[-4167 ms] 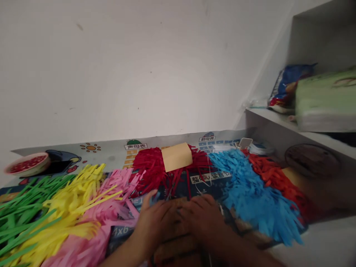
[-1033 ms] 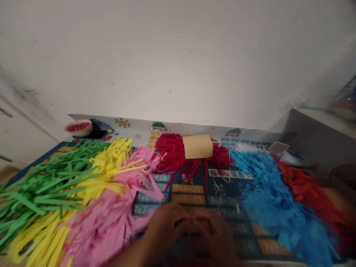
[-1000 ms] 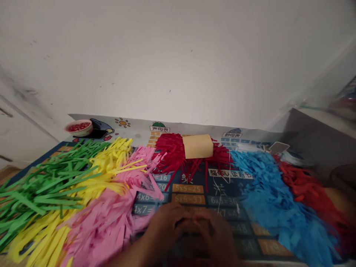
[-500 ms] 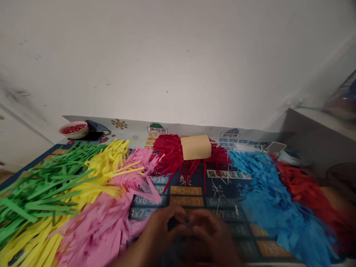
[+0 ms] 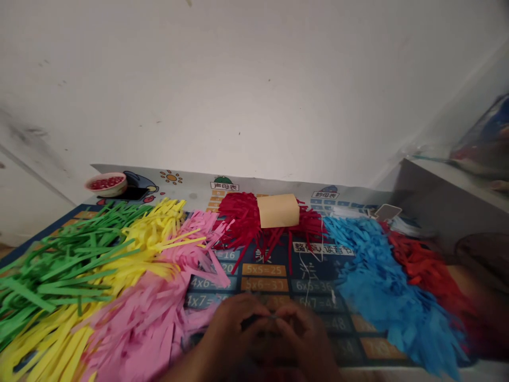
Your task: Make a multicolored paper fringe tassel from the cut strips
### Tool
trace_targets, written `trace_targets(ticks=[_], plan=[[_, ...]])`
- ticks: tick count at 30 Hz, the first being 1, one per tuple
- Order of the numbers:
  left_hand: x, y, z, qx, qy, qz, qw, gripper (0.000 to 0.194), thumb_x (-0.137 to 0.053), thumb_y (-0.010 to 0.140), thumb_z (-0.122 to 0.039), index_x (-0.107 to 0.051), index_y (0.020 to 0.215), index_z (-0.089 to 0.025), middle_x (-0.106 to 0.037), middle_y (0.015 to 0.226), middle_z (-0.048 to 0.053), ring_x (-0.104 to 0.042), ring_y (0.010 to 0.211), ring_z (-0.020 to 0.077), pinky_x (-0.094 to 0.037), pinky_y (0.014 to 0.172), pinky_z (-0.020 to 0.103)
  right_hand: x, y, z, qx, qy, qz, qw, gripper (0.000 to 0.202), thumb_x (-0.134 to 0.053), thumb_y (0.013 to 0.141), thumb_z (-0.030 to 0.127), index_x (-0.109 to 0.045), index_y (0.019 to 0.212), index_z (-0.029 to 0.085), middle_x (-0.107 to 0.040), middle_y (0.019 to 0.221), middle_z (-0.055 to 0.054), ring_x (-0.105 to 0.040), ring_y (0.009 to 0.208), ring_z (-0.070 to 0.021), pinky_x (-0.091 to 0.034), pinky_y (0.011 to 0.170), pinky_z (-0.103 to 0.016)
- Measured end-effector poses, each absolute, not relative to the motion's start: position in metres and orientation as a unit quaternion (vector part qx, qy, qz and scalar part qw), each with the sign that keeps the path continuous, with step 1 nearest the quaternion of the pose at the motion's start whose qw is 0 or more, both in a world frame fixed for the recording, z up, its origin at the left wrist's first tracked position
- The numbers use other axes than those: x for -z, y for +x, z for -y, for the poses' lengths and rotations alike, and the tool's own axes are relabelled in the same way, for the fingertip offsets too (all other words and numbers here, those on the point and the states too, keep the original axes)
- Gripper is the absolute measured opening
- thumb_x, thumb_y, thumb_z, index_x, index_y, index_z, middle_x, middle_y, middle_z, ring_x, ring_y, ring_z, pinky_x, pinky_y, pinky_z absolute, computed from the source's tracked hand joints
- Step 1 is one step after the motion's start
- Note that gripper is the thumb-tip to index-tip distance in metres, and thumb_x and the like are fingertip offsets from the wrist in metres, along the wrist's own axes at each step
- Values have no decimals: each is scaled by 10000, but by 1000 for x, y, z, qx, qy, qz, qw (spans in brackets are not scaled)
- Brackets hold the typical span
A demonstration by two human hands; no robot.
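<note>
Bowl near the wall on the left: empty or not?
Not empty: small red pieces show inside the bowl, up near its rim.

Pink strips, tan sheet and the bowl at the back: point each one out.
Pink strips (image 5: 145, 307): head view, middle of the pile.
Tan sheet (image 5: 278, 211): head view, middle of its visible face.
Bowl (image 5: 120, 188): head view, right part of its outer wall.

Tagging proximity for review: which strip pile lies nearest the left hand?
The pink pile, whose strips reach beside the left hand; yellow and green piles lie farther left, dark red farther back, blue and orange-red to the right.
</note>
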State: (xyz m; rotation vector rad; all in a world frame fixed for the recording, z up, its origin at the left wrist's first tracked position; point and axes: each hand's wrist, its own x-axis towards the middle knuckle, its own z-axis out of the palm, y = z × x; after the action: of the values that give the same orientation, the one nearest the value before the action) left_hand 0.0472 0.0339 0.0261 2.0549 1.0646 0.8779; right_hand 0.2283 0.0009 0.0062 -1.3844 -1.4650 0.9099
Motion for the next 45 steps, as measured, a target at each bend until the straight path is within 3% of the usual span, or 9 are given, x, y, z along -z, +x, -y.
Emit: trace_targets(ticks=[7, 17, 22, 26, 31, 38, 41, 43, 45], plan=[[-21, 51, -28, -364, 791, -404, 281, 75, -639, 817, -180, -704, 794, -210, -713, 730, 2, -661, 684, 150, -449, 643, 211, -9, 230, 3, -409, -543, 568, 463, 120, -654, 765, 312, -729, 773, 220, -722, 738, -34, -671, 676, -195, -518, 622, -241], [-19, 47, -37, -312, 786, -378, 376, 90, -663, 828, -286, -693, 800, -206, -695, 731, -2, -642, 688, 145, -438, 633, 208, 0, 232, -3, -553, -506, 450, 485, 187, -728, 688, 367, -664, 615, 207, -622, 583, 19, -578, 560, -153, -442, 524, -208], [-15, 48, -38, -390, 798, -354, 292, 87, -631, 873, -283, -673, 915, -220, -709, 875, 19, -665, 819, 145, -501, 770, 216, -6, 232, -5, -388, -539, 557, 499, 103, -690, 740, 269, -698, 644, 231, -686, 656, 18, -629, 634, -150, -469, 606, -195], [-17, 53, -40, -447, 814, -303, 214, 119, -567, 910, -216, -659, 834, -223, -704, 772, -10, -670, 742, 114, -476, 952, 283, -9, 235, -5, -317, -526, 615, 494, 120, -667, 804, 276, -700, 694, 242, -706, 692, 19, -656, 650, -152, -494, 622, -196], [-9, 57, -44, -423, 827, -315, 192, 106, -573, 861, -170, -636, 808, -237, -718, 762, -17, -680, 718, 127, -452, 1014, 358, -1, 238, -7, -252, -539, 668, 447, 110, -642, 838, 259, -680, 736, 243, -694, 702, 17, -649, 653, -152, -495, 635, -213], [0, 61, -48, -407, 824, -358, 167, 110, -587, 859, -244, -608, 751, -237, -713, 710, -24, -698, 683, 159, -557, 835, 290, -4, 243, -21, -171, -522, 737, 392, 184, -566, 894, 319, -661, 753, 248, -690, 730, 8, -637, 692, -166, -462, 668, -254], [-1, 54, -48, -407, 795, -383, 236, 124, -646, 835, -306, -632, 730, -241, -728, 723, -30, -702, 677, 147, -547, 654, 186, 0, 286, -55, -164, -602, 697, 354, 97, -605, 862, 298, -691, 890, 263, -709, 795, 4, -655, 728, -185, -462, 653, -261], [-2, 49, -49, -388, 767, -403, 313, 105, -676, 810, -312, -657, 734, -241, -725, 724, -32, -691, 664, 136, -521, 609, 164, 5, 321, -82, -106, -683, 656, 303, 195, -632, 816, 260, -689, 1002, 253, -698, 709, 6, -650, 634, -202, -434, 582, -267], [-4, 46, -49, -363, 727, -425, 398, 129, -683, 789, -318, -655, 711, -219, -697, 676, -25, -664, 625, 135, -503, 580, 171, 7, 345, -99, -75, -709, 641, 283, 146, -601, 812, 225, -711, 908, 225, -691, 666, -22, -641, 590, -225, -409, 553, -280]])
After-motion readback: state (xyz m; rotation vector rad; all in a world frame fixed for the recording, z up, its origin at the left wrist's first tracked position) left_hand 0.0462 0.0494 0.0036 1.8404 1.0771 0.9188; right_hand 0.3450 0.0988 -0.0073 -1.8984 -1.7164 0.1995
